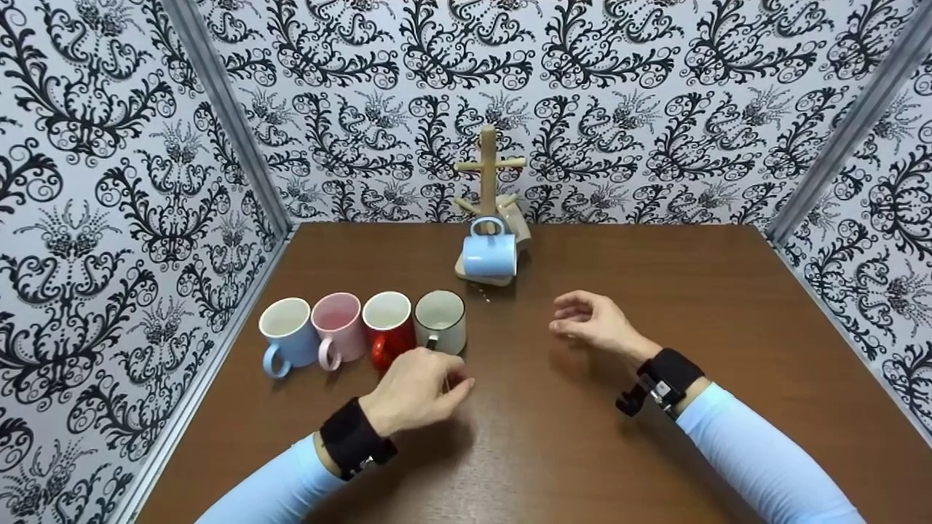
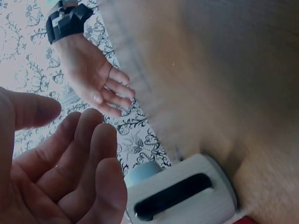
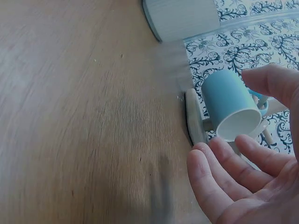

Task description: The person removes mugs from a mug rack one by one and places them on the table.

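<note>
Loosely curved, both hands (image 1: 413, 389) (image 1: 598, 324) hover near mugs (image 1: 449, 326) (image 1: 489, 258).

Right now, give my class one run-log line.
left hand: empty, near gray mug | right hand: empty | blue mug: on rack

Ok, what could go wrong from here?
The left hand is close to the dark-rimmed mug; a careless nudge could knock that into the red mug beside it.

The hanging light blue mug is tipped sideways on the mug tree, so a bump to either might swing or unhook it.
</note>
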The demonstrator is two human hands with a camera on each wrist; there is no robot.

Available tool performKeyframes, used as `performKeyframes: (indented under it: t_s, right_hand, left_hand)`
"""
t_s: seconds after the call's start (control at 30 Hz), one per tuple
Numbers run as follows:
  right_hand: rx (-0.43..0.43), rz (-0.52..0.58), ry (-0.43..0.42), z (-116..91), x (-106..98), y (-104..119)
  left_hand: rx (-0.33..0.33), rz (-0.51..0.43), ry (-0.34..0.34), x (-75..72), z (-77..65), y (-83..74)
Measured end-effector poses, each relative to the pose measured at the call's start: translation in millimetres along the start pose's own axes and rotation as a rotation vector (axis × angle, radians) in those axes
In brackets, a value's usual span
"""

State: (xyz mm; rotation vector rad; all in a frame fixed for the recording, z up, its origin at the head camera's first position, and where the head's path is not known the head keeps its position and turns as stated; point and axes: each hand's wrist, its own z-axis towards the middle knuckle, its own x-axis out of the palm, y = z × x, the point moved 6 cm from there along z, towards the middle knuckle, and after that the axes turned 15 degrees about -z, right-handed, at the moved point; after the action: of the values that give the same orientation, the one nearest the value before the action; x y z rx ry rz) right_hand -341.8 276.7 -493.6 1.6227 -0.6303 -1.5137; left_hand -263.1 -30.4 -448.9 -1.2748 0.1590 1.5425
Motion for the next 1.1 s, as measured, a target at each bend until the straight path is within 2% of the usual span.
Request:
performKeyframes:
  t_s: [0.23, 0.37, 0.53, 0.73, 1.1]
  right_hand:
    - [0.089, 0.115, -0.03, 8, 2, -1]
    - [0.156, 0.233, -0.049, 15, 5, -2]
    - [0.211, 0.384, -0.087, 27, 12, -3]
    - [0.247, 0.507, -0.128, 43, 23, 1]
    - [0.332, 0.703, -0.195, 76, 32, 8]
  left_hand:
    - [-0.007, 0.062, 0.18, 20.6, -2.6, 2.4]
    - [-0.013, 0.066, 0.246, 29.3, -4.8, 4.2]
    - [-0.029, 0.051, 0.291, 36.6, -4.1, 4.4]
    - [-0.043, 0.029, 0.323, 40.1, -3.9, 2.5]
    - [-0.011, 0.027, 0.356, 46.1, -3.0, -4.5]
